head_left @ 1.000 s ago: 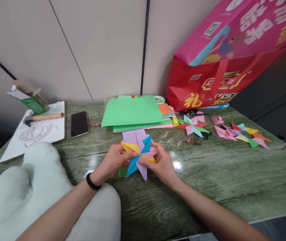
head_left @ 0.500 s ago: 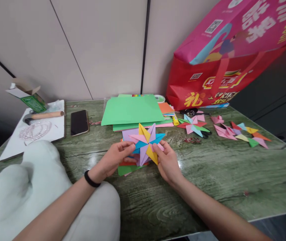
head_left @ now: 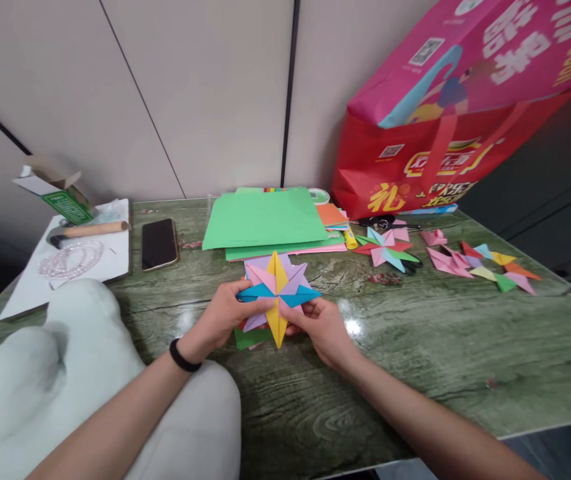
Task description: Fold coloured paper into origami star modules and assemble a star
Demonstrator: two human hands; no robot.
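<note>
A folded paper star point(head_left: 276, 275) with yellow, blue, pink and purple points is held flat between both hands above the table. My left hand point(head_left: 226, 308) pinches its left side, thumb on top near the centre. From the right, my right hand point(head_left: 323, 328) grips the lower right part, its thumb also near the centre and its other fingers partly hidden underneath. Beneath the star lie coloured sheets, with a green one point(head_left: 249, 338) showing at the lower left.
Green paper point(head_left: 268, 220) lies behind the hands, beside a yellow glue stick point(head_left: 350, 240). More paper stars point(head_left: 386, 252) rest at the right, before a red bag point(head_left: 390, 167). A phone point(head_left: 159, 244), a hammer point(head_left: 90, 230) and an open box point(head_left: 68, 203) are at the left.
The star has shifted left and turned, so its yellow points now stand up and down. My right hand has moved left with it; my left hand's thumb has come nearer the star's centre.
</note>
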